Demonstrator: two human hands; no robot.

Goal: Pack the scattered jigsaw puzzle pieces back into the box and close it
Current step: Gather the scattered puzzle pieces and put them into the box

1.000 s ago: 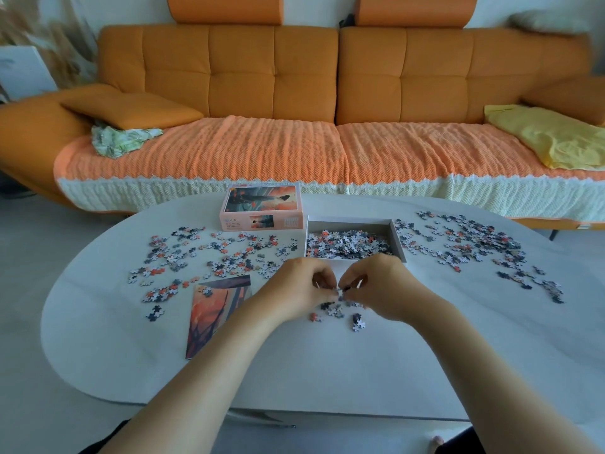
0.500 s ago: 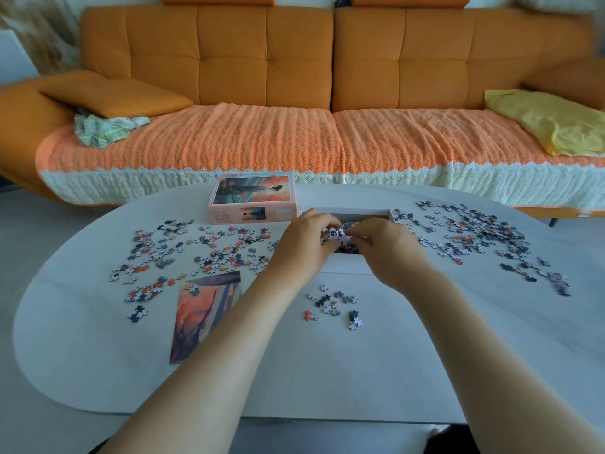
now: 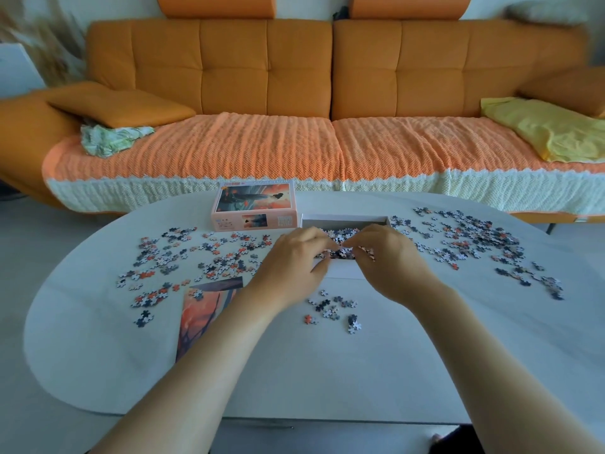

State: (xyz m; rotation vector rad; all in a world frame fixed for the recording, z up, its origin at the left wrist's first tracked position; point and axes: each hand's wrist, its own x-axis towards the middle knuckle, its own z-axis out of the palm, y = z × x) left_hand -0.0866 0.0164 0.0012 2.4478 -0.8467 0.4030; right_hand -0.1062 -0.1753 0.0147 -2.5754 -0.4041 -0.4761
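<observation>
Pinching puzzle pieces (image 3: 344,246), fingers (image 3: 322,241) over box (image 3: 343,219), left hand (image 3: 291,262), right hand (image 3: 391,260)

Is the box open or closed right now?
Open. The box has no cover and loose pieces show inside; its lid sits on the table beside it, on the left.

One wide-angle view, worn on the person's head, looks forward and down. The white oval table (image 3: 98,355) lies close beneath and fills the lower half. The orange sofa (image 3: 262,77) runs across the far side, facing the camera.
</observation>
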